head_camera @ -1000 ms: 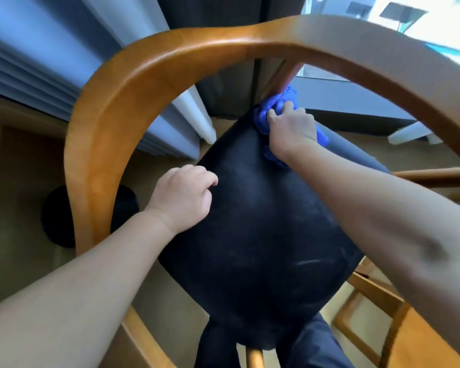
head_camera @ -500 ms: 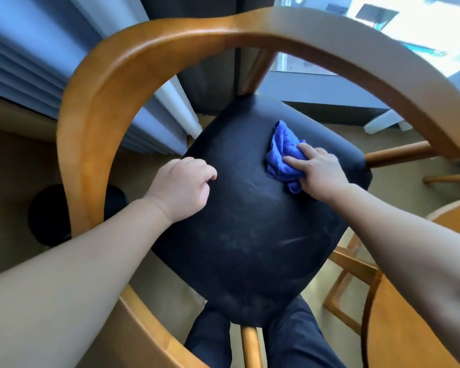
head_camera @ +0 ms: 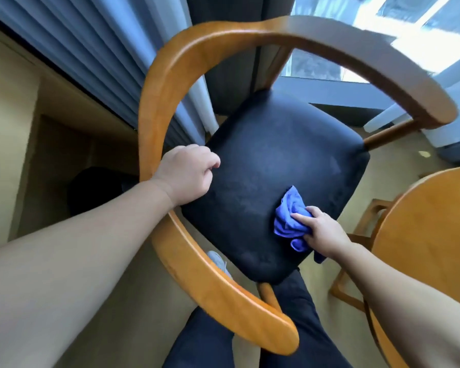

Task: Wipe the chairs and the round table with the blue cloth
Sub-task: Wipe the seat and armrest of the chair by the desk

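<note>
- Seat wipe under way: my right hand (head_camera: 322, 232) clasps the blue cloth (head_camera: 290, 221) on the chair seat (head_camera: 276, 155), near-right part.
- My left hand (head_camera: 186, 176) is curled at the seat's left edge; grip cannot be told.
- Next, likely: the armrest (head_camera: 154, 102), with even pressure.

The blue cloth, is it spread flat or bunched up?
Bunched up: the blue cloth shows crumpled folds, held on the black seat by the right hand.

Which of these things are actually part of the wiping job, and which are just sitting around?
In the job: blue cloth, gripped by the right hand; black chair seat, where the left hand rests; wooden chair frame; round table.
Just around: curtain; window; dark round object on the floor.
</note>
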{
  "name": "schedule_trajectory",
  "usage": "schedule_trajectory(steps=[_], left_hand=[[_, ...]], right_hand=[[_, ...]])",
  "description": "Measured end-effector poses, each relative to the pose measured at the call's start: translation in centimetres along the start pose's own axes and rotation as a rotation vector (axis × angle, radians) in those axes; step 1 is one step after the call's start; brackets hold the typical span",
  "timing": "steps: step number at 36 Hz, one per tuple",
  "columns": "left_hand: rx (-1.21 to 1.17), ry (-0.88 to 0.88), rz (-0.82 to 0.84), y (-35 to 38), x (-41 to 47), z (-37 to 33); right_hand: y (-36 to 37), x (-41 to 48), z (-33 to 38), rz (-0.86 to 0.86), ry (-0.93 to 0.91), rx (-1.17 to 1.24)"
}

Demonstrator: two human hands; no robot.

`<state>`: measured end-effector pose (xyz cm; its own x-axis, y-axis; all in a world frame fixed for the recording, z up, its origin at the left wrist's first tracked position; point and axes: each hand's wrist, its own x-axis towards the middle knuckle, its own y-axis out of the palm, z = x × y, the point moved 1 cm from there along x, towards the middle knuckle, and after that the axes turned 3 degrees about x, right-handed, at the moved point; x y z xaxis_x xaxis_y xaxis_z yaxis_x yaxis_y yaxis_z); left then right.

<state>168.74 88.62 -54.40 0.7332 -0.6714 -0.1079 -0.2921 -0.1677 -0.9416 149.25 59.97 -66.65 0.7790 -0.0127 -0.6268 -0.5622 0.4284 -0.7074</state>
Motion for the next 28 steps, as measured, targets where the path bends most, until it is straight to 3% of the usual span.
schedule_trajectory(steps=[6,11,28], left_hand=[[0.017,-0.062,-0.058,-4.7,-5.6,-1.1],[0.013,-0.168,-0.093,-8.0,-10.7,-3.1],[-0.016,-0.588,-0.216,-8.4,-23.4,-14.7]], right_hand=[[-4.4,-3.3,4.1,-0.092,0.117,0.331],[-8.3,-6.2,7.8,-0.138,0.049,0.532],[-6.2,-14.7,12.3,0.115,-0.056,0.435]])
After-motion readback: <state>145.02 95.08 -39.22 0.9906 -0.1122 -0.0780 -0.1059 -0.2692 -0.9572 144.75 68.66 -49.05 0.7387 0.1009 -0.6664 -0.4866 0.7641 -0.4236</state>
